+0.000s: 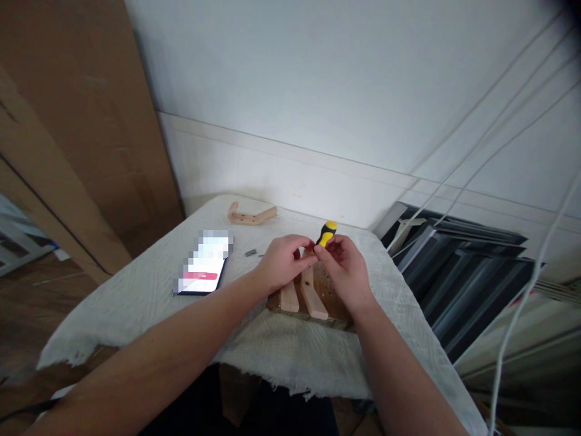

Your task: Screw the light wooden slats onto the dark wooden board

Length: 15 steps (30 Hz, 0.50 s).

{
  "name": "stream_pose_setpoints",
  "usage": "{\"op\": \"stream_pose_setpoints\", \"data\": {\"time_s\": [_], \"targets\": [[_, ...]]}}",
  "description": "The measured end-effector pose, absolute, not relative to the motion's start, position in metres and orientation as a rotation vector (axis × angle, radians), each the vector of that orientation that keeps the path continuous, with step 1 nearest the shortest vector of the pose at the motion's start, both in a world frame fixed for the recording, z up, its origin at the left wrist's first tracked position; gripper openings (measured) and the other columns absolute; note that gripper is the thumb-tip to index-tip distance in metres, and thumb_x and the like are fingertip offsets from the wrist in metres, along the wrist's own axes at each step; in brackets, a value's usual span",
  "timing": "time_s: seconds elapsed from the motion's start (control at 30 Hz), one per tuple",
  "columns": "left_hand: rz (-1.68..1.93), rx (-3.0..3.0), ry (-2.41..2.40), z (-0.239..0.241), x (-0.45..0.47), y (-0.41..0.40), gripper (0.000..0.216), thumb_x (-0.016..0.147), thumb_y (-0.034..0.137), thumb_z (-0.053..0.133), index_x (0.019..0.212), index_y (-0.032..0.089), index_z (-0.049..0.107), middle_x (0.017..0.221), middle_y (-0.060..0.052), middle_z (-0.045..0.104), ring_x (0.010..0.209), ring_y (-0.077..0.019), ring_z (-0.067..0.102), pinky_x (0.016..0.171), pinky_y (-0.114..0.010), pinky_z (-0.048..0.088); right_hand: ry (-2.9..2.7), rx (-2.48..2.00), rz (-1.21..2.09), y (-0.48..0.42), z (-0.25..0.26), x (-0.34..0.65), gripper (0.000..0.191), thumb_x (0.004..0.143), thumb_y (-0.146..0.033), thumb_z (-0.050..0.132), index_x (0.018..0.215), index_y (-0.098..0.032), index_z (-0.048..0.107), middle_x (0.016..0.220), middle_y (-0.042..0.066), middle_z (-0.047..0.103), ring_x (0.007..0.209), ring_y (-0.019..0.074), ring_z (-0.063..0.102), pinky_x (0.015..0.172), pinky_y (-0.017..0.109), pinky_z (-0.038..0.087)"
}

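Note:
A stubby yellow and black screwdriver (325, 235) is held in my right hand (349, 272), handle end up and tilted slightly right. My left hand (285, 261) is closed in a pinch at the screwdriver's lower end; what its fingertips hold is hidden. Beneath both hands lies a brown wooden block (333, 281) with small holes in its top. Two pale wooden pieces rest on it: one piece (289, 298) at the left and another piece (314, 298), with a dark hole, in the middle. Their upper ends are covered by my hands.
A curved pale wooden piece (252, 216) with holes lies at the table's back. A lit phone (204, 263) stands left, near small metal parts (250, 252). White cloth (154, 315) covers the table. Dark panels (458, 272) and hanging white cables (512, 321) are at right, cardboard (91, 109) at left.

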<state>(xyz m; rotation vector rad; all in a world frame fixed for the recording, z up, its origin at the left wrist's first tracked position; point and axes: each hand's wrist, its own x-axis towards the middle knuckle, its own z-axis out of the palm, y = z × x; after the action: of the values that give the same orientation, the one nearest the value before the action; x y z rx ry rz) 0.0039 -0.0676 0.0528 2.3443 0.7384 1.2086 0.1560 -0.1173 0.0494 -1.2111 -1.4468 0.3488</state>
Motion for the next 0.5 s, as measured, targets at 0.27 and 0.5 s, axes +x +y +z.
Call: {"op": "stream_pose_setpoints", "data": {"time_s": [0.27, 0.5], "targets": [[1.195, 2.353, 0.628, 0.0529, 0.004, -0.0678, 0.015, 0.084, 0.025, 0.059, 0.089, 0.015, 0.068, 0.074, -0.003, 0.065, 0.061, -0.0105, 0.054, 0.058, -0.022, 0.042, -1.482, -1.201, 0.318, -0.1215, 0.0526, 0.1576, 0.021, 0.084, -0.038, 0.059, 0.097, -0.021, 0.06, 0.087, 0.005, 0.064, 0.078, 0.0185, 0.06, 0.074, 0.037, 0.05], [1.182, 2.338, 0.679, 0.0555, 0.0032, -0.0677, 0.014, 0.084, 0.026, 0.061, 0.085, 0.015, 0.069, 0.077, -0.003, 0.068, 0.066, -0.0115, 0.058, 0.062, -0.022, 0.043, -1.459, -1.252, 0.29, -0.1202, 0.0502, 0.16, 0.023, 0.08, -0.042, 0.065, 0.09, -0.021, 0.061, 0.08, 0.003, 0.065, 0.074, 0.0184, 0.06, 0.07, 0.035, 0.05]]}}
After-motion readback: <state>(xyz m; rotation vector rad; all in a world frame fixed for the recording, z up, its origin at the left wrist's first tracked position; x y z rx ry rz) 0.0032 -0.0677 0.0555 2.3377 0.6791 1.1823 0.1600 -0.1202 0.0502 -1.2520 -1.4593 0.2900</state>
